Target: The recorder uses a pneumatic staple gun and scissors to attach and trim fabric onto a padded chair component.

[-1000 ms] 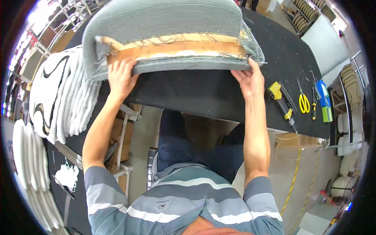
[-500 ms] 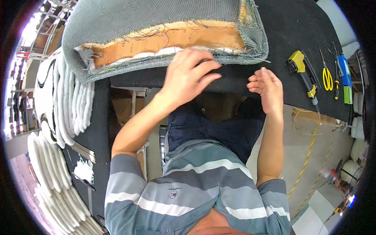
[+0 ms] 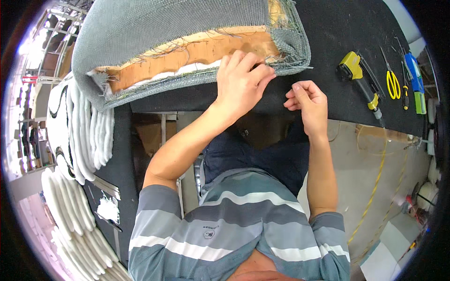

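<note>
A grey woven-fabric upholstered piece [image 3: 154,33] lies at the top, its bare wooden panel [image 3: 154,63] facing me. Frayed threads run along the panel's upper edge, and white padding [image 3: 171,73] shows along its lower edge. My left hand [image 3: 241,84] is at the front edge towards the right corner, fingers bent and closed on the fabric, thumb and forefinger near each other. Just right of that corner, my right hand [image 3: 309,103] hangs clear of the piece. Its fingers are curled in with the thumb against them; whatever they hold is hidden or too small to see.
The black-covered table [image 3: 328,42] bears a yellow and black staple gun [image 3: 355,70], yellow-handled scissors [image 3: 393,84], a screwdriver [image 3: 405,98] and a blue and green tool [image 3: 415,77] on the right. Stacked white padding [image 3: 89,126] stands at left. A yellow hose [image 3: 372,196] hangs at right.
My left hand has moved right along the fabric edge towards the corner. My right hand has shifted slightly left, its fingers still curled. The view has shifted a little.
</note>
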A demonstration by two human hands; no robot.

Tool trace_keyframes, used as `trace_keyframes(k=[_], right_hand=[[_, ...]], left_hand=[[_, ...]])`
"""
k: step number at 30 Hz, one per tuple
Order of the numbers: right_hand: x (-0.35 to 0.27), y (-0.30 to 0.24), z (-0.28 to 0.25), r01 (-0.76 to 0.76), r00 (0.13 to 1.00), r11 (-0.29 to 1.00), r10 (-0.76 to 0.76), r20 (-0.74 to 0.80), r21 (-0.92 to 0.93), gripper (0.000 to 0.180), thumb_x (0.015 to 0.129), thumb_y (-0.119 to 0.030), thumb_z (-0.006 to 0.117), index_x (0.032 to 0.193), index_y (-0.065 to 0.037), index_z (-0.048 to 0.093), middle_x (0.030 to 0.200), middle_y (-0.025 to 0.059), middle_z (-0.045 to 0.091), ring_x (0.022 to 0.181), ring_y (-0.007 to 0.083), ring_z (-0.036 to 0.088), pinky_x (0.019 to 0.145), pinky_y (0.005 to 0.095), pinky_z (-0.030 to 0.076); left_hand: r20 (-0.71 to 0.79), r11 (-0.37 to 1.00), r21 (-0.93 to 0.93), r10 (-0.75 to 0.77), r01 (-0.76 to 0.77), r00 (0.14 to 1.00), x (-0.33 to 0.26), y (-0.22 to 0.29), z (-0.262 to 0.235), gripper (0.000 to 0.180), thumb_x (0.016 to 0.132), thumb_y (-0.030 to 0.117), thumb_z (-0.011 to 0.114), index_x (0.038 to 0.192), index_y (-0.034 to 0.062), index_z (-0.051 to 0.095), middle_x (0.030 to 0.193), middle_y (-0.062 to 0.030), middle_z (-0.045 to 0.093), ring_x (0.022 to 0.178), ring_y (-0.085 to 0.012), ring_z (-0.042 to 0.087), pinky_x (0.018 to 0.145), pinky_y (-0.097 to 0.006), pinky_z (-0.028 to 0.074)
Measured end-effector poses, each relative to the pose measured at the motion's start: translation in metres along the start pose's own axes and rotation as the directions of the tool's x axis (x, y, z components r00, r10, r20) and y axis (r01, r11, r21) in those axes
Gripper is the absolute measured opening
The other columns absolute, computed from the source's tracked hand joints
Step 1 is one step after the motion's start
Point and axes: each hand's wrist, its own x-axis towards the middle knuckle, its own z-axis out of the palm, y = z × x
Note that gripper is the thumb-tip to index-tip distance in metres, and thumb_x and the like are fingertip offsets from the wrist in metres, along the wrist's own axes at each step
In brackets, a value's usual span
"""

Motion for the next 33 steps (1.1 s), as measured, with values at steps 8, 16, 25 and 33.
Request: trace_keyframes(k=[8, 16, 25, 33], right_hand=[[-0.001, -0.044, -0.068, 0.306, 0.697, 0.534, -0.69, -0.197, -0.789, 0.025, 0.097, -0.014, 0.067, 0.118, 0.0, 0.066, 0.111, 0.0099, 0.073, 0.107, 0.024, 0.067, 0.098, 0.0373, 0.051], [0.02, -0.061, -0.138, -0.058, 0.852, -0.115, -0.523, 0.011, -0.992, 0.051, 0.091, -0.018, 0.072, 0.138, -0.006, 0.055, 0.135, 0.0177, 0.061, 0.127, 0.036, 0.055, 0.107, 0.0447, 0.045], [0.013, -0.114, -0.109, 0.045, 0.973, 0.131, -0.229, 0.014, -0.99, 0.059, 0.087, -0.007, 0.072, 0.141, -0.003, 0.049, 0.126, 0.0254, 0.065, 0.117, 0.0421, 0.063, 0.1, 0.0427, 0.05], [-0.104, -0.127, -0.004, -0.177, 0.96, 0.817, 0.021, -0.278, -0.548, 0.02, 0.088, 0.0, 0.063, 0.106, 0.006, 0.061, 0.079, 0.0089, 0.066, 0.067, 0.0148, 0.062, 0.064, 0.0277, 0.05]], left_hand=[[0.078, 0.99, -0.131, -0.048, 0.058, 0.996, -0.001, -0.007, -0.027, 0.033, 0.078, 0.019, 0.083, 0.11, 0.0155, 0.075, 0.106, -0.006, 0.064, 0.095, -0.0272, 0.061, 0.083, -0.041, 0.049], [0.125, 0.989, -0.145, -0.02, 0.038, 0.992, 0.001, -0.017, -0.016, 0.024, 0.075, 0.02, 0.084, 0.098, 0.0168, 0.076, 0.104, -0.0024, 0.064, 0.093, -0.0258, 0.06, 0.08, -0.039, 0.049], [0.015, 0.973, -0.227, -0.044, 0.046, 0.999, -0.003, -0.017, -0.019, 0.03, 0.07, 0.012, 0.085, 0.098, 0.0141, 0.074, 0.099, -0.0031, 0.065, 0.093, -0.0258, 0.061, 0.08, -0.038, 0.049], [0.723, -0.064, -0.62, -0.433, 0.782, 0.538, -0.037, 0.02, -0.015, 0.029, 0.105, 0.017, 0.058, 0.117, -0.0067, 0.068, 0.095, -0.0094, 0.075, 0.064, -0.0091, 0.061, 0.056, -0.023, 0.048]])
